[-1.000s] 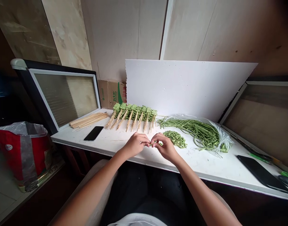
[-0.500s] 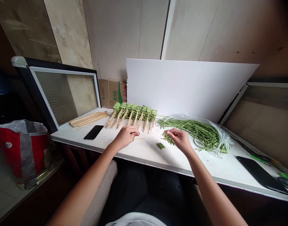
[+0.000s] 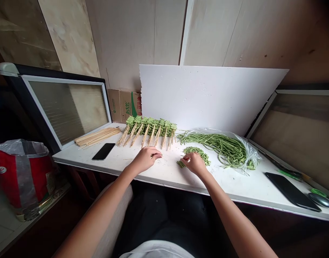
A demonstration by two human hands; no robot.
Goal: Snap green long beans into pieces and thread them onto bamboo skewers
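Observation:
My left hand (image 3: 146,159) is closed in a pinch above the front middle of the white table. A thin bamboo skewer (image 3: 127,159) shows faintly on its left side; the fingers hide most of it. My right hand (image 3: 195,163) reaches down at a small row of cut long bean pieces (image 3: 180,164), thumb and fingertips drawn together. Whatever sits between those fingertips is too small to make out. A loose heap of cut bean pieces (image 3: 203,154) lies just behind this hand. Finished bean skewers (image 3: 151,129) are stacked beyond my left hand, their sticks pointing toward me.
Whole long beans (image 3: 229,148) lie in a clear plastic bag (image 3: 250,161) at the right. Bare skewers (image 3: 97,137) and a phone (image 3: 103,151) are on the left. Another phone (image 3: 290,191) and a mouse (image 3: 320,200) sit far right. A white foam board (image 3: 210,96) leans behind.
My right hand has moved left and down to the row of bean pieces. The left hand has turned, so the stick no longer shows on its right. The view has shifted slightly.

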